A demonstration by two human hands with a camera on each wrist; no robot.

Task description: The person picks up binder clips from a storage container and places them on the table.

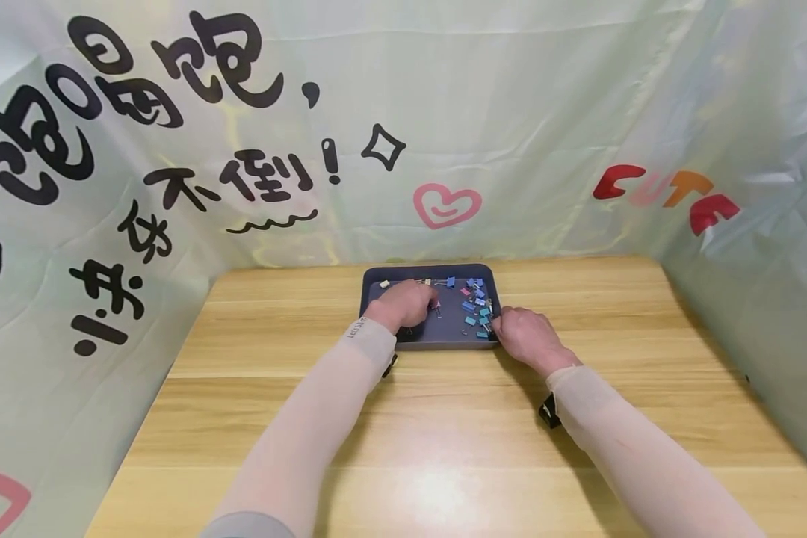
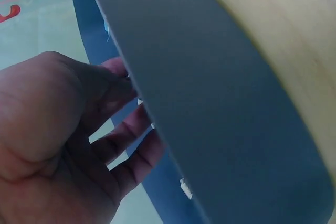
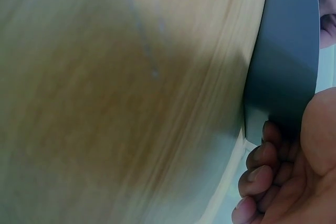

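Note:
A dark blue-grey tray point(image 1: 444, 345) with several small binder clips in it stands toward the back of the table. My left hand point(image 1: 405, 302) reaches over its left side. The thumb and index finger come together inside, at a pink binder clip point(image 1: 437, 305) with silver handles; in the left wrist view the tray wall point(image 2: 194, 77) hides most of this pinch. My right hand point(image 1: 531, 338) grips the tray's front right corner, its curled fingers point(image 3: 258, 174) against the outer wall. Blue and teal clips point(image 1: 483, 313) crowd the tray's right side.
Along the tray's far side lie a blue clip point(image 1: 450, 282) and a pale clip point(image 1: 385, 284). The wooden table point(image 1: 417, 433) extends in front and to both sides. A printed cloth point(image 1: 545, 112) hangs behind and around it.

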